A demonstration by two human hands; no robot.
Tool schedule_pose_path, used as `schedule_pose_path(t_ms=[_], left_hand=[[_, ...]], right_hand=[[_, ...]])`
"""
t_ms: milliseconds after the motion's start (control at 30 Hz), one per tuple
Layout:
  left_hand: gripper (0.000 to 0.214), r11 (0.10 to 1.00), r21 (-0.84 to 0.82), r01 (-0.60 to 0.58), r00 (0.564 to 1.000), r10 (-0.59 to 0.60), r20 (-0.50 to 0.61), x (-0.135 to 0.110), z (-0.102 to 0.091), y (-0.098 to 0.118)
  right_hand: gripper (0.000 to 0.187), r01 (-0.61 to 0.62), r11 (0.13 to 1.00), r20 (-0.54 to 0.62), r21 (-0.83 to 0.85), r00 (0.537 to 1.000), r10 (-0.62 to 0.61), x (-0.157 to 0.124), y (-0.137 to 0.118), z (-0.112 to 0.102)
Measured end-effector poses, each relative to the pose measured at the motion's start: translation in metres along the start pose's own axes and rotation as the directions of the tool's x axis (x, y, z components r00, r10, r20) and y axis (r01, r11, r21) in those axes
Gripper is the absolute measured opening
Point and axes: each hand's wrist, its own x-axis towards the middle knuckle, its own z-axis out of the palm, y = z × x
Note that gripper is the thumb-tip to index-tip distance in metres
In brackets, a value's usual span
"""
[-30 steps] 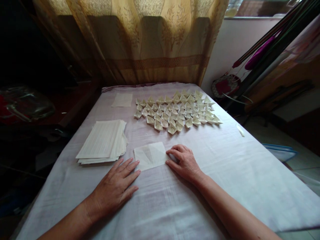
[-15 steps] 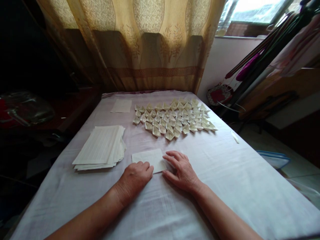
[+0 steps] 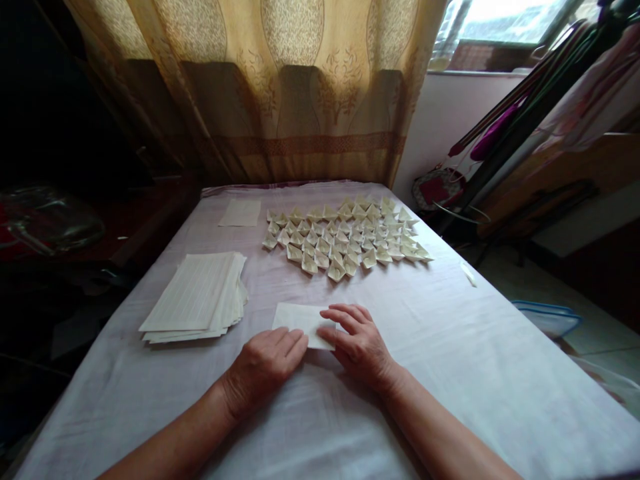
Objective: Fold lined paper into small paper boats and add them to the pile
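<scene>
White paper (image 3: 296,317) lay on the cloth (image 3: 450,373) partly under my right hand (image 3: 357,341), fingers apart, and from far away I couldn't tell if my bunched left hand (image 3: 270,363) pinched it, so lining up edges before pressing seemed best.

Nothing readable here, folks: beyond the left hand (image 3: 269,361) and off to its left, the paper stack (image 3: 190,293) shows faint lines along its top sheet, but not a letter or number to be made out, and the paper sheet (image 3: 294,315) at the fingers of that hand and the right hand (image 3: 361,343) offers no legible mark either. Out ahead of both hands, the boat-shaped folded papers (image 3: 343,239) are too small for any print to be told, and far to the right hand's right, the patterned bag (image 3: 439,189) is too dim for a label to be read.
</scene>
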Motion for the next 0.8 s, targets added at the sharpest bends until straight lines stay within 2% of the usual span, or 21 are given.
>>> schedule_pose_path(t_ms=[100, 233, 333, 500, 600, 700, 800], left_hand=[[0.026, 0.998, 0.031, 0.05, 0.996, -0.048, -0.077, 0.001, -0.001, 0.001], [0.023, 0.991, 0.011, 0.13, 0.988, -0.128, -0.085, -0.006, 0.002, 0.006], [0.024, 0.988, -0.041, 0.152, 0.983, -0.155, -0.1, -0.014, 0.003, 0.007], [0.027, 0.963, -0.199, 0.18, 0.979, -0.196, -0.063, -0.029, -0.001, 0.005], [0.027, 0.952, -0.237, 0.195, 0.975, -0.215, -0.059, -0.036, -0.004, 0.006], [0.023, 0.941, -0.241, 0.238, 0.968, -0.25, -0.024, -0.039, -0.007, 0.01], [0.022, 0.899, -0.285, 0.333, 0.943, -0.326, 0.074, -0.037, -0.01, 0.014]], right_hand=[[0.02, 0.037, 0.999, -0.027, -0.005, 0.999, -0.037, 0.005, -0.006, -0.006], [0.017, 0.08, 0.996, -0.014, -0.048, 0.997, -0.081, 0.008, -0.018, -0.009], [0.016, 0.112, 0.994, 0.034, -0.021, 0.993, -0.111, 0.006, -0.022, -0.007], [0.03, -0.001, 0.997, 0.113, 0.076, 0.994, -0.007, -0.002, -0.01, 0.0], [0.035, -0.051, 0.985, 0.178, 0.162, 0.984, 0.021, -0.006, -0.003, 0.003], [0.035, -0.088, 0.97, 0.236, 0.226, 0.971, 0.033, -0.008, -0.002, 0.003], [0.029, -0.16, 0.943, 0.273, 0.291, 0.959, 0.078, -0.004, -0.003, 0.001]])
